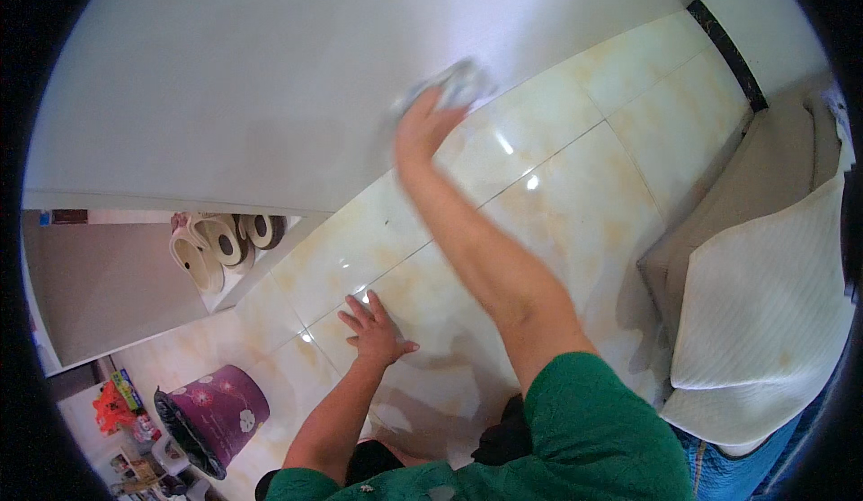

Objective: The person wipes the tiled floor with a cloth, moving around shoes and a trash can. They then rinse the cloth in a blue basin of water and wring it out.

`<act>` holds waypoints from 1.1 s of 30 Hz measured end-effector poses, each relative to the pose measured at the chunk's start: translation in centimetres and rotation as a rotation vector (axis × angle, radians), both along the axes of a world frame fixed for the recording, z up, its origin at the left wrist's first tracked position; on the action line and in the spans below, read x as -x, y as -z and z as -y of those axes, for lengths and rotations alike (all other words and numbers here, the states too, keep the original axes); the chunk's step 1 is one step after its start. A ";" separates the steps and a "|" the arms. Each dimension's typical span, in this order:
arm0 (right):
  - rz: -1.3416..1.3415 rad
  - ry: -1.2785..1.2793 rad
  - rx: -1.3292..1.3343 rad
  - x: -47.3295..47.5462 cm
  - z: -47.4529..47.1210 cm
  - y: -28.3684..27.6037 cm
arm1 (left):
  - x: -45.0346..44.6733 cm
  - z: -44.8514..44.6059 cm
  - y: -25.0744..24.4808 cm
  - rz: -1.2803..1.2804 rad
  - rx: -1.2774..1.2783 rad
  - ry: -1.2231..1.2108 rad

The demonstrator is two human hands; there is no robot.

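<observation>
My right hand reaches far forward and presses a crumpled light-coloured cloth against a smooth white panel, near its lower edge. Both hand and cloth are blurred, so the cloth's exact pattern cannot be made out. Over the glossy cream floor tiles, my left hand has its fingers spread and holds nothing; whether it touches the tiles is hard to tell.
At left, an open shelf holds several light slippers. A purple flowered bin with a black liner lies near my left arm. To the right stands a beige sofa with a white cover; blue fabric hangs below.
</observation>
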State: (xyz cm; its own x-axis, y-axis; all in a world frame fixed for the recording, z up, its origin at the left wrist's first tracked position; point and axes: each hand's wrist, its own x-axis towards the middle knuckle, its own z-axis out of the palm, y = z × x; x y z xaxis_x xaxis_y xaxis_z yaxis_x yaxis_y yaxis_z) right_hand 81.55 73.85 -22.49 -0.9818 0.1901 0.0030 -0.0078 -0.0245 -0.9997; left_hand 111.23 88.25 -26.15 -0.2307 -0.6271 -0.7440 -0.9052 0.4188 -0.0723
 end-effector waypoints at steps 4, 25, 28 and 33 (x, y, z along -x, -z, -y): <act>0.157 -0.203 -0.129 -4.8 1.5 4.7 | 0.2 0.1 0.6 0.049 0.012 0.034; 0.353 -0.695 -0.307 11.2 -4.6 6.2 | -0.3 0.2 0.6 -0.033 -0.005 0.034; 0.774 -0.383 0.488 16.3 -5.3 7.3 | 0.4 0.1 0.3 0.060 0.027 0.071; 0.084 -1.024 -0.815 5.8 -4.2 5.0 | 0.7 0.1 0.3 0.069 0.033 0.093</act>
